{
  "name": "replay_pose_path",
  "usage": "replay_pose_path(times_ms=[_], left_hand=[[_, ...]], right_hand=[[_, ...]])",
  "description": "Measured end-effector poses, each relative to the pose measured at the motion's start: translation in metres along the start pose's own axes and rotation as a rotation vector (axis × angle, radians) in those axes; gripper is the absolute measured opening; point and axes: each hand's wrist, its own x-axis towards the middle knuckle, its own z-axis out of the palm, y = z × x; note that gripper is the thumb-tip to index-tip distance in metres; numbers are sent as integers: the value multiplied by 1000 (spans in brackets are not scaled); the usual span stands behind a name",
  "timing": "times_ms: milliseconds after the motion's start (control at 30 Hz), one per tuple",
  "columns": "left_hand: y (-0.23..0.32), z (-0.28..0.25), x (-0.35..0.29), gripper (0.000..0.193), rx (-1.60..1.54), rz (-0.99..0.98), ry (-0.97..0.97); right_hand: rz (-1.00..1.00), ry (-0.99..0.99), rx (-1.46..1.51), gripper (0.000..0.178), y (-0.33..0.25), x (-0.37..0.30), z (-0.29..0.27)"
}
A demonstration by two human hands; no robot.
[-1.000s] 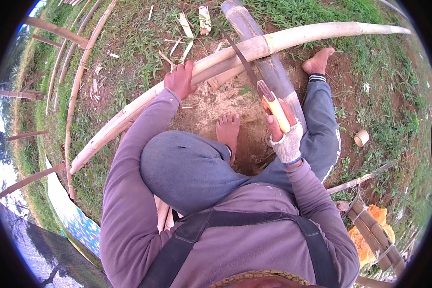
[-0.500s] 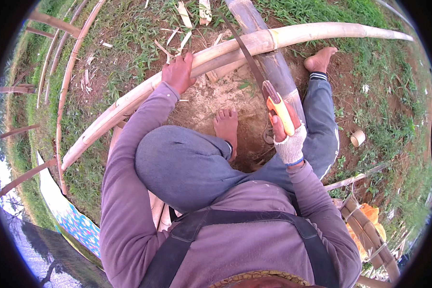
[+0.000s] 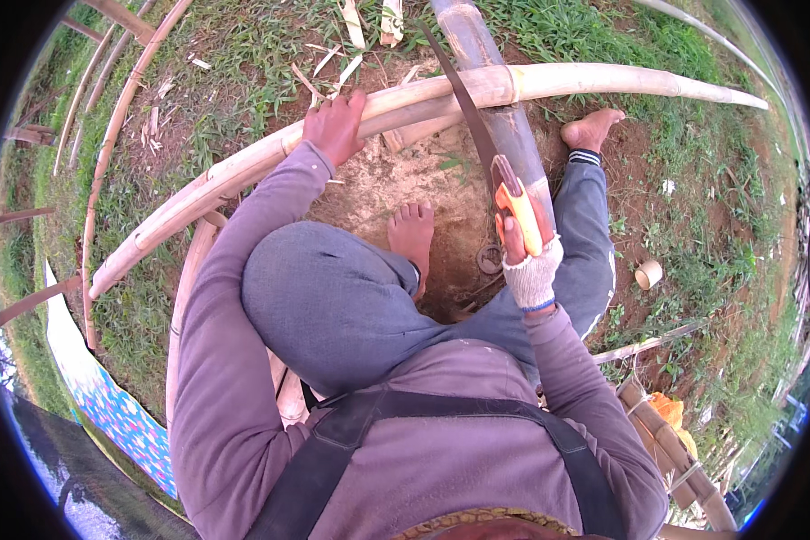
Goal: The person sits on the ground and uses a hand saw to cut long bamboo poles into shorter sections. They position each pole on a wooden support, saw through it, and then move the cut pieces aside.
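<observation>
A long pale bamboo pole curves across the far side of my legs. My bare left hand is closed over it left of the middle, pressing from above. In my right hand, which wears a white knitted fingerless glove, is a handsaw with an orange-yellow handle. Its dark curved blade lies across the pole, just left of a node, with the tip beyond the pole. How deep the blade sits in the bamboo I cannot tell. A thicker grey bamboo lies beneath the pole.
Sawdust covers the ground by my bare foot. Bamboo offcuts lie at the far side, and a short bamboo ring at the right. Bamboo rails stand on the left. Tied bamboo pieces lie at the lower right.
The whole view has shifted slightly. Relative to the pole, the saw has slid a little away from me. Both hands keep their grips.
</observation>
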Motion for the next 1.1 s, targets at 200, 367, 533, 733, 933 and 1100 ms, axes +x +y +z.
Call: replay_pose_path(times_ms=[200,367,533,733,933,1100], left_hand=[[-5,14,-42,96,-19,324,244],[-45,9,-60,89,90,371,297],[-69,-13,-54,118,-12,-66,-98],[-102,3,-34,109,-229,-20,-86],[-95,12,-45,95,-154,-38,-50],[-72,7,-34,126,-80,-9,-25]], right_hand=[[-142,-41,-150,50,-8,60,35],[29,-6,40,52,-10,58,38],[55,9,31,49,-12,59,41],[-5,35,-67,47,-20,26,30],[145,-25,46,52,-29,-67,-18],[22,58,-100,45,-36,52,45]])
